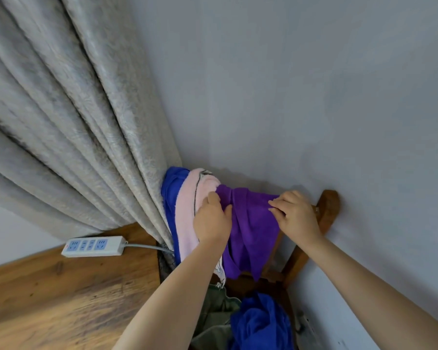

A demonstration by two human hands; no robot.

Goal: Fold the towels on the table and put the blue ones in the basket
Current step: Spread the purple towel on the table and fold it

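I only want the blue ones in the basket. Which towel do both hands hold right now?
The purple towel, draped over the chair back. The pink towel and blue towel hang beside it, ungripped.

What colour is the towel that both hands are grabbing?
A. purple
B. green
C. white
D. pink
A. The left hand and the right hand both pinch the top edge of the purple towel, which hangs on the chair back beside the pink towel.
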